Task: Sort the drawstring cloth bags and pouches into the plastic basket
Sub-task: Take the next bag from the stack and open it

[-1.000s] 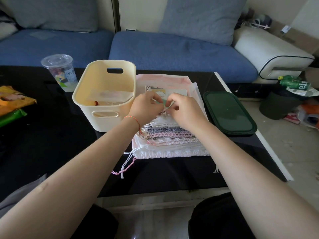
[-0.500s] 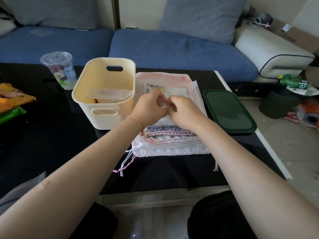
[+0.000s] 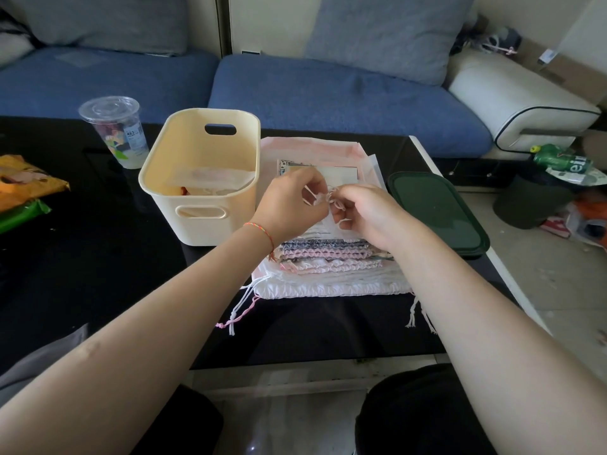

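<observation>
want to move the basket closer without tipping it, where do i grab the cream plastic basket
Grip the cream plastic basket by the oval handle cutouts in its two end walls: the near one faces the person, the far one faces the sofa. Come from above with the left hand, hooking fingers into the near slot. The long side walls look smooth and flare outward, offering little purchase.

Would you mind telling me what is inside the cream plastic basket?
Inside the cream plastic basket, a pale translucent pouch lies on top, with something red-orange peeking out beneath. Anything deeper is hidden by the pouch and the basket's near wall.
</observation>
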`<state>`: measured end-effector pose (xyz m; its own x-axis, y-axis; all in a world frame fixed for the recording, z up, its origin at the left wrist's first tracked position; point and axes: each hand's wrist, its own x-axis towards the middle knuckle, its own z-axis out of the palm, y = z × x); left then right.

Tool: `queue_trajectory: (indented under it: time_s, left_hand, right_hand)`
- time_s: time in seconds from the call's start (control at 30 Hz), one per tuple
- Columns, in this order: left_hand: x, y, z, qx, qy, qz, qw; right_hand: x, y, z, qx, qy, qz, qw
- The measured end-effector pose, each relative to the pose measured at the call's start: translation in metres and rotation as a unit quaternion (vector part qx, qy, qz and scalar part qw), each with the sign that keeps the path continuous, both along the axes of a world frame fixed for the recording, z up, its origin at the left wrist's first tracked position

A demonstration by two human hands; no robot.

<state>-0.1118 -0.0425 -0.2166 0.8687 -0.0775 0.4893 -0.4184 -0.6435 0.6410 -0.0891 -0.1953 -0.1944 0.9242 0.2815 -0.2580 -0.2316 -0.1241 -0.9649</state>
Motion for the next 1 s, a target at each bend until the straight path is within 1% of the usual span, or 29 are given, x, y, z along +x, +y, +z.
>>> queue_trajectory:
  time_s: [0.2,0.33,0.57,0.77,1.0]
  left_hand:
    - [-0.0016,0.001,0.0041,-0.038,0.006,0.0,0.999]
    - [-0.0005,0.0004,0.0016,-0.017,-0.002,0.005,1.0]
    - [0.0044,0.0025,-0.0019,0.017,0.021,0.026,0.999]
    - [0.003,0.0011,-0.0004,0.028,0.088,0.022,0.995]
    - [0.0042,0.0008,0.0034,0.01,0.172,0.029,0.985]
  right_hand:
    - [0.0015,-0.0003,0.0,-0.034,-0.005,0.004,0.999]
    - [0.0006,0.0003,-0.0001,-0.035,-0.003,0.002,0.999]
    - [0.0004,0.0006,-0.0016,-0.042,-0.013,0.007,0.999]
    - [-0.0035,-0.0015,-0.0012,-0.054,-0.02,0.021,0.998]
    - [-0.0031,-0.0022,0.0,-0.058,-0.023,0.013,0.998]
